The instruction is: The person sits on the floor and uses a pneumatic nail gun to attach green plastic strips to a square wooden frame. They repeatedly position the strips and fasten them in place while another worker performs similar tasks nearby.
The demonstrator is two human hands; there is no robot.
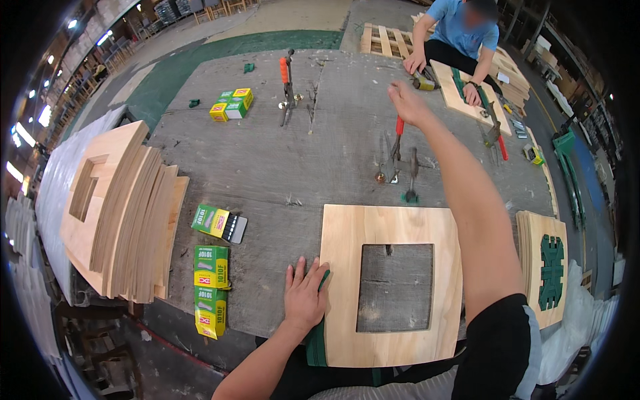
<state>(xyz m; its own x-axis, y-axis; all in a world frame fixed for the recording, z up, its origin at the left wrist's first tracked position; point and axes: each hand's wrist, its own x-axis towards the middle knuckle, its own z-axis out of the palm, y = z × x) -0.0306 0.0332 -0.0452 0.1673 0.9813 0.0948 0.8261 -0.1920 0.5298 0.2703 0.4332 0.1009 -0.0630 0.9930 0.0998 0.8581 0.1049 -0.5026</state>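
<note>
1. While the left hand [307, 295] lay against the left side of a framed wooden panel [341, 287], beside a green strip [317, 345], its fingers were extended and loosely spread, clasping nothing.
2. The panel, with its rectangular opening, lay flat at the worktable's [267, 160] near edge, right of that edge's middle.
3. The right hand [408, 105] was at the top of a red-handled clamp [399, 127], toward the far edge; whether its fingers closed on the handle, I could not tell.
4. An orange-handled clamp [285, 70] stood nearer the far edge, to the left.
5. Near the left edge were an open staple box [210, 220] and a stack of panels [127, 220].
6. At the far right corner, a co-worker [463, 30] touched a wooden board [450, 87].
</note>
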